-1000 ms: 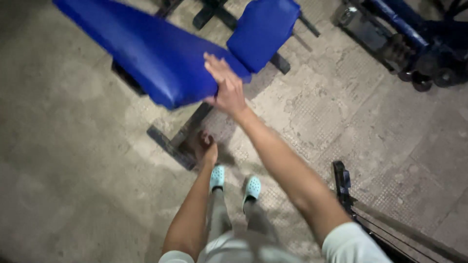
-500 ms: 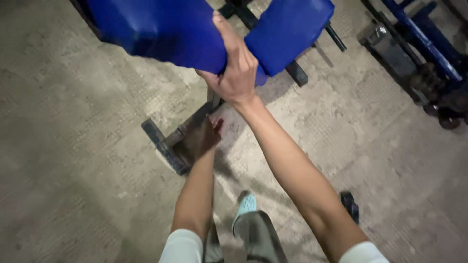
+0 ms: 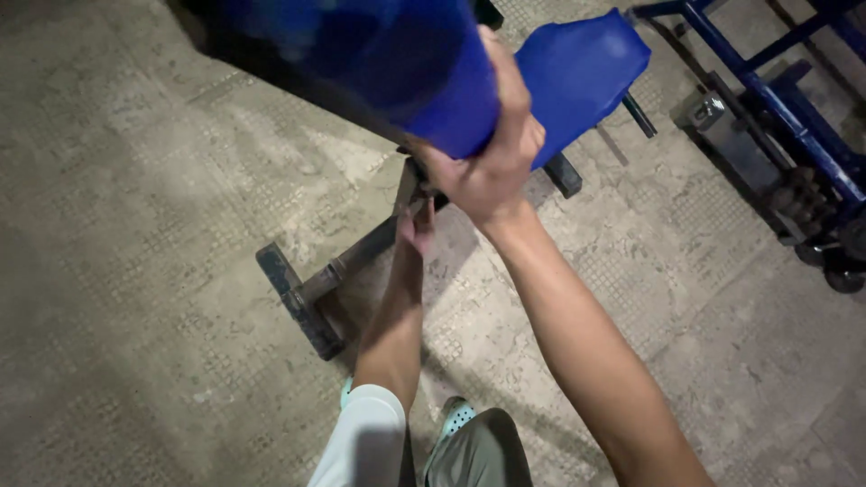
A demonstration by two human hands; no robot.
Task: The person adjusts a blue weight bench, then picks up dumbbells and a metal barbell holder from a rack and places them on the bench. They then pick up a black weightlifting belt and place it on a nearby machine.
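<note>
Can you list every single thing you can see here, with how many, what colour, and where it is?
back pad: one, blue, top middle, raised at an angle
seat pad: one, blue, top right of middle, beside the back pad
bench frame: one, dark metal, on the floor under the pads, with a crossbar foot at the left
rack: one, blue metal, right edge, partly cut off
floor: one, grey, patterned, all around
shoes: two, pale teal, bottom middle, mostly hidden
right hand: one, gripping the lower end of the back pad
left hand: one, reaching under the back pad at the bench frame; its grip is unclear
</note>
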